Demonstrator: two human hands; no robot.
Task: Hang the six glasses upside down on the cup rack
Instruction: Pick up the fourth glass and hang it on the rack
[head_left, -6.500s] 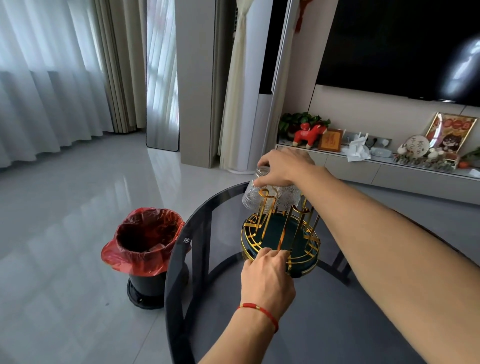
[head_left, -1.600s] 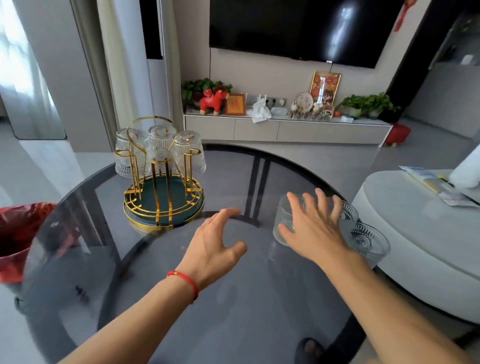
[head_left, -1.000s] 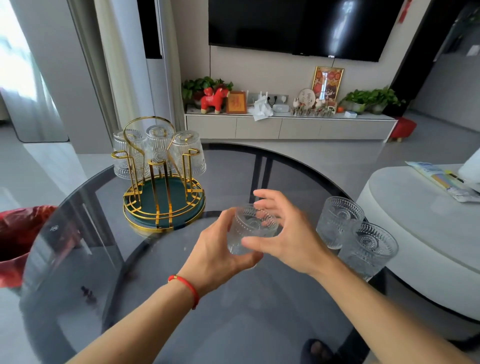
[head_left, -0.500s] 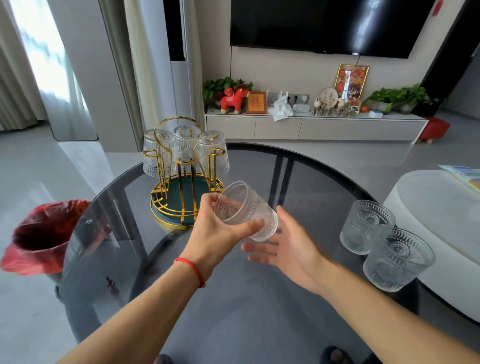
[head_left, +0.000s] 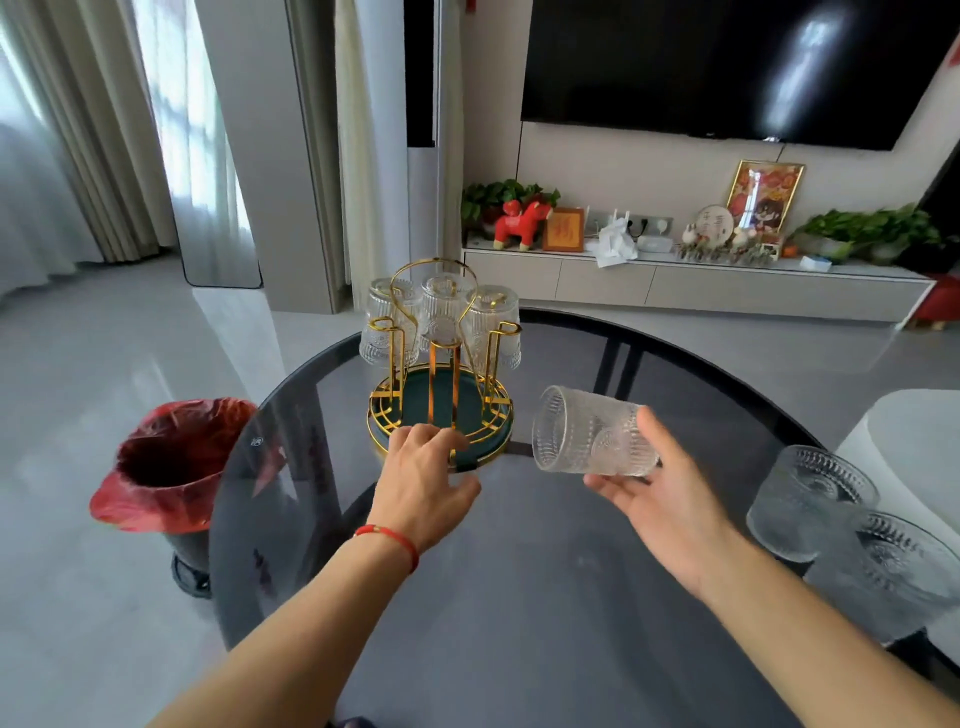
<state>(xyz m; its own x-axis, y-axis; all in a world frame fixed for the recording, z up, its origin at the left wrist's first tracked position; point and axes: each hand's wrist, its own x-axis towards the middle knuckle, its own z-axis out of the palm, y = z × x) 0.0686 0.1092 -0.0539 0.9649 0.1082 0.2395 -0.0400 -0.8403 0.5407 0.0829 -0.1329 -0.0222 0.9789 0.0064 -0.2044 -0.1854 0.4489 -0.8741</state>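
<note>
A gold wire cup rack (head_left: 500, 415) with a green base stands on the far left part of the dark glass table (head_left: 519, 613). Three ribbed glasses hang upside down on its far pegs: one on the left (head_left: 385, 332), one in the middle (head_left: 444, 304), one on the right (head_left: 494, 332). The near pegs are bare. My right hand (head_left: 670, 501) cradles a fourth glass (head_left: 587, 431) on its side, mouth pointing left, just right of the rack. My left hand (head_left: 423, 478) is at the rack's front rim, fingers spread. Two more glasses (head_left: 810, 504) (head_left: 896, 571) stand upright at the table's right edge.
A bin lined with a red bag (head_left: 171, 462) stands on the floor left of the table. A white round seat (head_left: 919, 431) sits close to the right. A TV cabinet with ornaments (head_left: 675, 280) lines the far wall.
The glass has passed from my left hand to my right hand, now lying sideways. My left hand has moved forward to the rack's front rim.
</note>
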